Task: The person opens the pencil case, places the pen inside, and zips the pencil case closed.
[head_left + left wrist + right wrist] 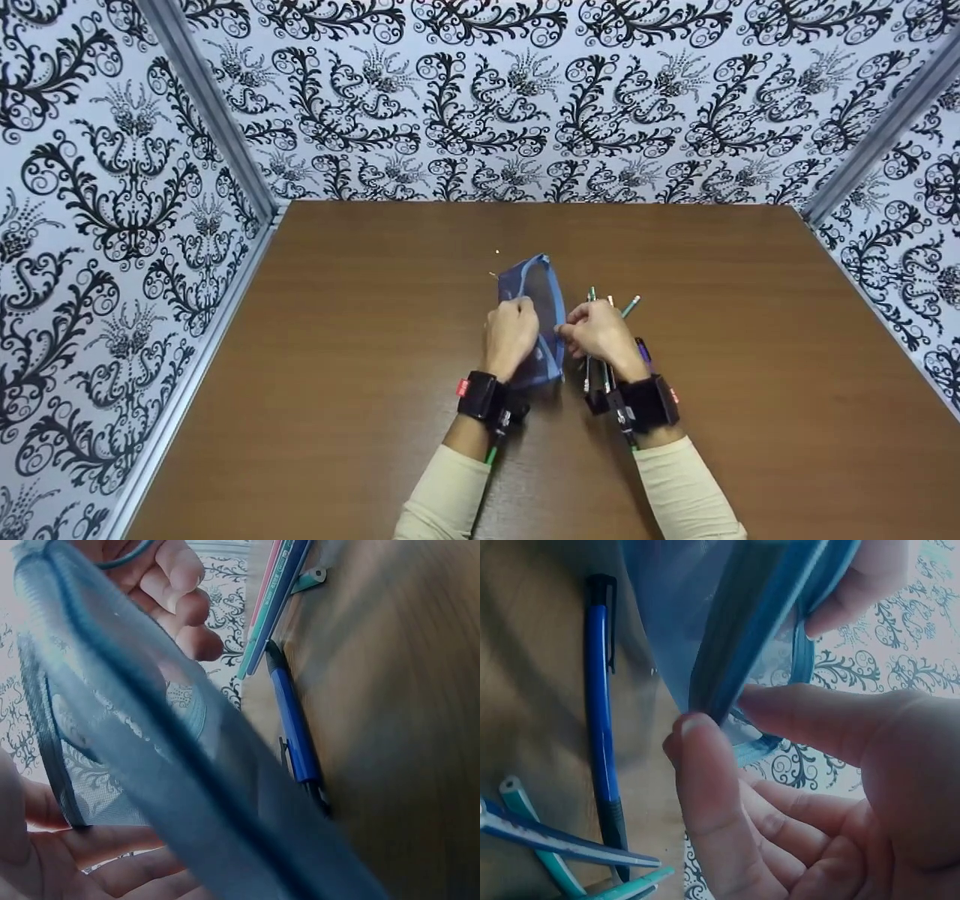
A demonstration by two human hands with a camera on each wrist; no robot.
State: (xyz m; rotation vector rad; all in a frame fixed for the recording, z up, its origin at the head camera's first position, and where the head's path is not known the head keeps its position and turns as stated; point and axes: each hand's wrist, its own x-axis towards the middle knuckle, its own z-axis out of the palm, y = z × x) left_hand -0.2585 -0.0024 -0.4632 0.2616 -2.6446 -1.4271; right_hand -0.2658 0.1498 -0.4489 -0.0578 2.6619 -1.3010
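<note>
Left hand [511, 334] holds, right hand [602, 331] pinches the blue pouch [546, 298]

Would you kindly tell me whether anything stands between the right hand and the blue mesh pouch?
Nothing visible does: the right hand pinches the blue mesh pouch by its edge. The pencils and blue pen lie on the table, to the pouch's right in the head view, not in between.
</note>
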